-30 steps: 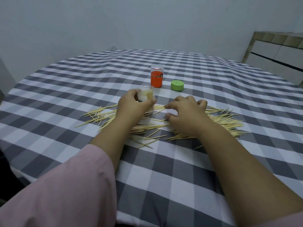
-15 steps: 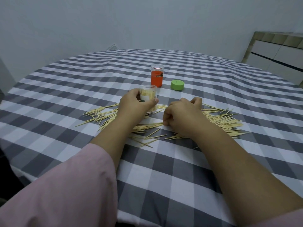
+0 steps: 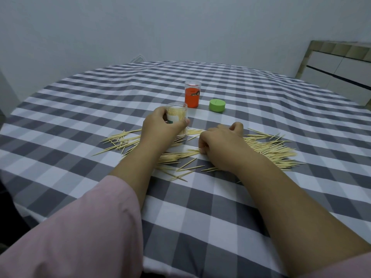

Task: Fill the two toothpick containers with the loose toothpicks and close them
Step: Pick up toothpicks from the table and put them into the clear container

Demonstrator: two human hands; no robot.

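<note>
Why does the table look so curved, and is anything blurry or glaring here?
Head view: the wide-angle lens bows the checked tablecloth; light is dim, bluish and even, with no glare; the toothpicks and both hands look sharp, the pink sleeve softer.

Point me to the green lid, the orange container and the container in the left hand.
green lid (image 3: 216, 105), head view, on its side wall.
orange container (image 3: 192, 98), head view, on its orange label.
clear container (image 3: 177, 115), head view, on the toothpicks showing through its wall, above the left hand (image 3: 160, 131).
</note>
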